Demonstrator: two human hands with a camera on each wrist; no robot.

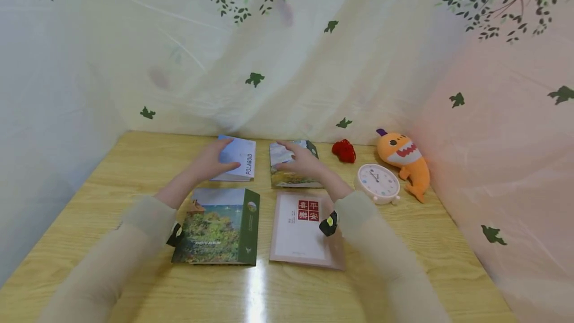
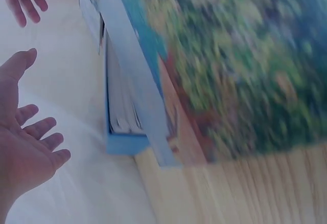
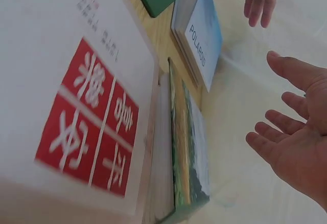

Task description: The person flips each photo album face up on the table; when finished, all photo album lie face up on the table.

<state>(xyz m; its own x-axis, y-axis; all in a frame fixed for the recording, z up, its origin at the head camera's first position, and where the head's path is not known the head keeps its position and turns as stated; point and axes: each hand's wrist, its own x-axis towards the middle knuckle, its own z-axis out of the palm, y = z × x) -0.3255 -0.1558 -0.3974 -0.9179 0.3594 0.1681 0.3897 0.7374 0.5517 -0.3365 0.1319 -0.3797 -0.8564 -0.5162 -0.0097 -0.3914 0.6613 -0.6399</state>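
Observation:
My left hand [image 1: 210, 158] is held above the blue-and-white POLAROID album [image 1: 244, 158], fingers apart. My right hand [image 1: 304, 162] is likewise above a landscape-covered album [image 1: 287, 179] at the back. Both wrist views show each hand raised clear of the albums, palm and fingers spread with nothing between them. In front of the left hand lies a photo album [image 1: 215, 228] with a garden-and-sea painting and a green spine strip. A pale pink album [image 1: 296, 243] with a red block of white characters lies below the right forearm.
A red bundle [image 1: 344, 151], apparently yarn, sits at the back right. Beside it are a round pale pink alarm clock [image 1: 377, 182] and an orange shark plush [image 1: 405, 158]. A leaf-printed white curtain [image 1: 269, 54] hangs behind the wooden table [image 1: 215, 293].

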